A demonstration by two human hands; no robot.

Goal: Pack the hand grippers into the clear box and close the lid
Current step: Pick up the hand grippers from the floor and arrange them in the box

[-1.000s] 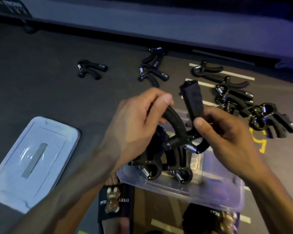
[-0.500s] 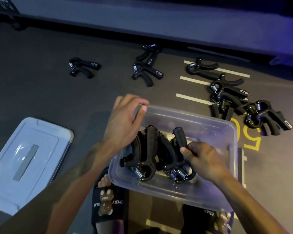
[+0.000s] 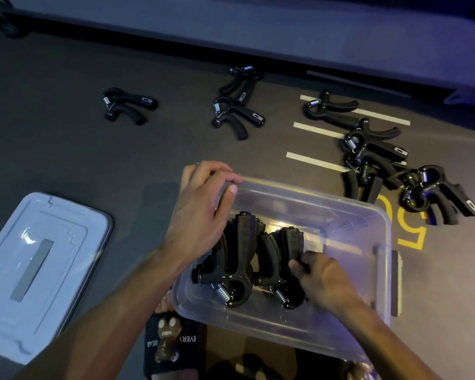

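Clear box [image 3: 340, 212] sits open on the dark floor [image 3: 52, 138], two black hand grippers [image 3: 239, 259] standing inside it, springs down. Left hand [image 3: 200, 215] grips the box's far-left rim, fingers curled over the edge. Right hand [image 3: 321, 278] is inside the box, fingers pinching the right-hand gripper. Lid [image 3: 36, 270] lies on the floor left of the box, apart. More loose grippers [image 3: 379, 154] lie scattered beyond.

Right hand [image 3: 322, 278] fingers hidden behind hand grippers [image 3: 239, 259]; slippers [image 3: 166, 349] cut off at bottom edge.
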